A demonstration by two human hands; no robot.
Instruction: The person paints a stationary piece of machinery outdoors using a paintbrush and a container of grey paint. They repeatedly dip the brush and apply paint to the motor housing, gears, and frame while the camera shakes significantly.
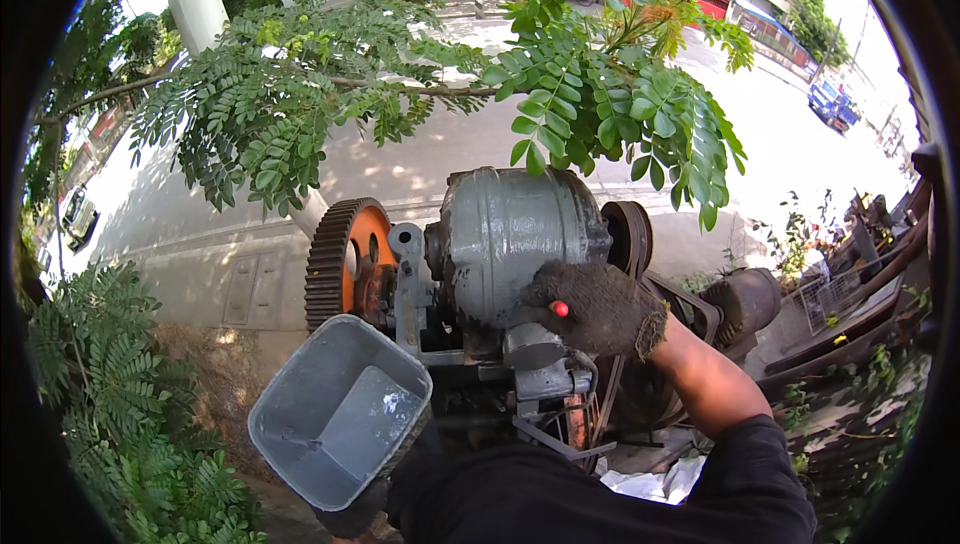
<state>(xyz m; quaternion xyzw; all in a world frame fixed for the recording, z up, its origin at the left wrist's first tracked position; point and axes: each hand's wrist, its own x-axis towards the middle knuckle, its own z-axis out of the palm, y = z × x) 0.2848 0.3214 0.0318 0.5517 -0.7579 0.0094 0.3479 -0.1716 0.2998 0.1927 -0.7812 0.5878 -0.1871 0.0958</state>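
My right hand (600,309), in a dark, worn knit glove, is closed at the front of a grey-painted motor housing (520,234). A red handle end (560,309) pokes out of its grip; it looks like a paintbrush handle, but the working end is hidden. At lower left, a tilted grey plastic tub (290,434) has grey paint (370,414) coating its inside. My left hand (355,516), also dark-gloved, holds the tub from below, its fingers mostly hidden. A grey bracket (408,284) stands beside the housing.
An orange gear wheel (345,259) with dark teeth stands left of the housing. Pulleys (628,239) and a belt (690,309) are at its right. Leafy branches (600,94) hang over the far side. Rusty scrap (860,274) lies far right, beyond a dark motor (745,304).
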